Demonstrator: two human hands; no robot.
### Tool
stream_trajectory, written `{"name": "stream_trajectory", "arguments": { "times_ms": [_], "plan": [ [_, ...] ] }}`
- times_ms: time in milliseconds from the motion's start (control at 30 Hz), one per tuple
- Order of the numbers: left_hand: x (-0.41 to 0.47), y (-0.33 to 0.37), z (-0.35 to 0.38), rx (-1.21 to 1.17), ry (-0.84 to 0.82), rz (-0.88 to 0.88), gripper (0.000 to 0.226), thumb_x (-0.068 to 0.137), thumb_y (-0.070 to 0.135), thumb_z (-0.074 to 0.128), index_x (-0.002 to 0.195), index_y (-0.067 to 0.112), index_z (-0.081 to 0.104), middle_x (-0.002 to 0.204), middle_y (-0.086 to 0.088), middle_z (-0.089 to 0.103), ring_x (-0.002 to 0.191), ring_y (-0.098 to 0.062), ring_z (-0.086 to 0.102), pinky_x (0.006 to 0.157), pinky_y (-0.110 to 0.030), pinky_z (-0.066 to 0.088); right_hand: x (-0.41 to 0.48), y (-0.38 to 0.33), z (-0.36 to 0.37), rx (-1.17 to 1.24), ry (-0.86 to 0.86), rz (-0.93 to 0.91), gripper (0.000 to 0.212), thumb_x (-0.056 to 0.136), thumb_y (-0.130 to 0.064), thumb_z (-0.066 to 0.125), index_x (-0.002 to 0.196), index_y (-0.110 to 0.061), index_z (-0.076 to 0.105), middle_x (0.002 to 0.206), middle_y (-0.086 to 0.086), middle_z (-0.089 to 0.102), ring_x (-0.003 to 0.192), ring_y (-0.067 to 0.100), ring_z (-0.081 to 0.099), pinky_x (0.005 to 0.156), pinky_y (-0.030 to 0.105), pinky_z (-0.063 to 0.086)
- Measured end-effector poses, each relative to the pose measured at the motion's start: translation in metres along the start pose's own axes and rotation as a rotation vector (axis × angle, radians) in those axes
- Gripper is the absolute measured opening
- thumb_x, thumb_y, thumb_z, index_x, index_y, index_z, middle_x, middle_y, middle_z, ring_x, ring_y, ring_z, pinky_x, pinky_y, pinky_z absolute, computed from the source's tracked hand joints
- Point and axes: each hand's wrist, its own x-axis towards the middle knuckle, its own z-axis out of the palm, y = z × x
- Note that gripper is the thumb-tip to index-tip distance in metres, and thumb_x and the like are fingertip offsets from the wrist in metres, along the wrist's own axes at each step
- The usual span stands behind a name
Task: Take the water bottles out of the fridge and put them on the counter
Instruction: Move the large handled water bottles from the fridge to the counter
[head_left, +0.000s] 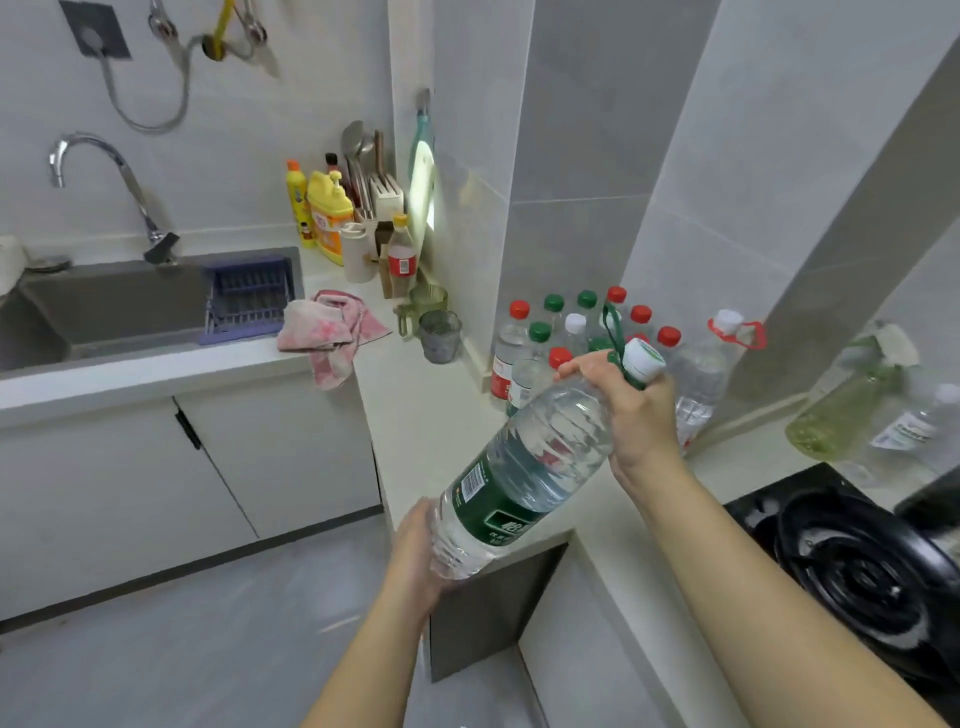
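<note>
Head view, frame centre: my right hand (636, 410) fingers wrap the tilted large bottle (524, 467) neck, left hand (415, 551) cups its base; upright it beside the worktop (415, 405) cluster (582, 332).

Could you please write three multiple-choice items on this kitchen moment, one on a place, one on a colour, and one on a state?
1. Where do the small bottles stand?
A. in the sink
B. in the counter corner by the wall
C. on the stove

2. What colour is the label on the large water bottle?
A. green
B. blue
C. orange

3. How is the large water bottle held?
A. upright in one hand
B. lying on the counter
C. tilted, in both hands

Key: 1 B, they cluster against the tiled wall; 2 A, a dark green band wraps it; 3 C, the right hand grips the neck and the left hand supports the base.
</note>
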Motion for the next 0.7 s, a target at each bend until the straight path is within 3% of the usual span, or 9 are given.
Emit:
{"name": "stream_trajectory", "arguments": {
  "times_ms": [100, 200, 300, 367, 500, 567, 633, 700],
  "plan": [
    [0.029, -0.003, 0.026, 0.477, 0.094, 0.172, 0.024, 0.091, 0.015, 0.047, 0.096, 0.020, 0.070, 0.103, -0.005, 0.072, 0.097, -0.024, 0.067, 0.091, -0.041, 0.053, 0.021, 0.015, -0.011, -0.101, 0.084, -0.002, 0.019, 0.079, -0.017, 0.075, 0.081, 0.001, 0.072, 0.084, 0.010, 0.075, 0.082, 0.016, 0.071, 0.076, 0.022, 0.054],
    [0.050, -0.017, 0.049, 0.648, -0.012, 0.271, 0.023, 0.092, 0.014, 0.052, 0.106, 0.022, 0.068, 0.109, 0.003, 0.069, 0.105, -0.018, 0.064, 0.096, -0.045, 0.051, 0.041, 0.026, -0.025, -0.226, 0.131, -0.008, 0.021, 0.079, -0.012, 0.079, 0.090, 0.005, 0.072, 0.092, 0.013, 0.075, 0.090, 0.021, 0.072, 0.079, 0.023, 0.056],
    [0.067, -0.031, 0.071, 0.805, -0.083, 0.309, 0.029, 0.089, 0.017, 0.061, 0.118, 0.022, 0.063, 0.119, 0.006, 0.065, 0.109, -0.015, 0.062, 0.097, -0.034, 0.049, 0.057, 0.033, -0.036, -0.308, 0.130, 0.013, 0.008, 0.079, -0.009, 0.080, 0.083, -0.011, 0.072, 0.089, 0.006, 0.075, 0.086, 0.017, 0.072, 0.079, 0.028, 0.057],
    [0.071, -0.040, 0.088, 0.848, -0.109, 0.299, 0.040, 0.086, 0.013, 0.062, 0.125, 0.020, 0.058, 0.123, 0.004, 0.063, 0.103, -0.013, 0.063, 0.089, -0.024, 0.050, 0.065, 0.039, -0.043, -0.375, 0.128, 0.009, 0.017, 0.078, -0.010, 0.081, 0.077, -0.021, 0.068, 0.081, -0.002, 0.072, 0.076, 0.010, 0.068, 0.071, 0.023, 0.054],
    [0.085, -0.052, 0.113, 0.846, -0.145, 0.258, 0.053, 0.083, 0.003, 0.065, 0.132, 0.013, 0.049, 0.115, 0.000, 0.058, 0.082, -0.003, 0.059, 0.057, -0.006, 0.045, 0.081, 0.050, -0.053, -0.435, 0.112, -0.012, 0.022, 0.076, -0.010, 0.082, 0.074, -0.024, 0.065, 0.075, -0.009, 0.069, 0.069, 0.005, 0.064, 0.065, 0.019, 0.052],
    [0.092, -0.054, 0.121, 0.887, -0.132, 0.279, 0.061, 0.080, 0.006, 0.070, 0.136, 0.015, 0.046, 0.117, 0.000, 0.057, 0.086, -0.007, 0.059, 0.063, -0.005, 0.044, 0.089, 0.056, -0.056, -0.461, 0.115, -0.016, 0.021, 0.075, -0.009, 0.082, 0.074, -0.022, 0.066, 0.072, -0.011, 0.067, 0.066, 0.002, 0.063, 0.063, 0.018, 0.051],
    [0.099, -0.058, 0.129, 0.921, -0.120, 0.316, 0.066, 0.076, 0.011, 0.076, 0.135, 0.017, 0.047, 0.118, 0.003, 0.058, 0.097, -0.009, 0.056, 0.082, -0.014, 0.043, 0.096, 0.063, -0.059, -0.472, 0.117, -0.021, 0.020, 0.075, -0.007, 0.081, 0.073, -0.020, 0.066, 0.069, -0.012, 0.066, 0.061, -0.005, 0.059, 0.060, 0.014, 0.049],
    [0.103, -0.059, 0.135, 0.915, -0.114, 0.331, 0.064, 0.074, 0.013, 0.079, 0.130, 0.020, 0.049, 0.111, 0.009, 0.056, 0.101, -0.009, 0.056, 0.087, -0.017, 0.042, 0.101, 0.070, -0.061, -0.476, 0.116, -0.035, 0.022, 0.076, -0.005, 0.080, 0.070, -0.019, 0.064, 0.064, -0.013, 0.062, 0.056, -0.007, 0.056, 0.056, 0.011, 0.045]
  ]
}}
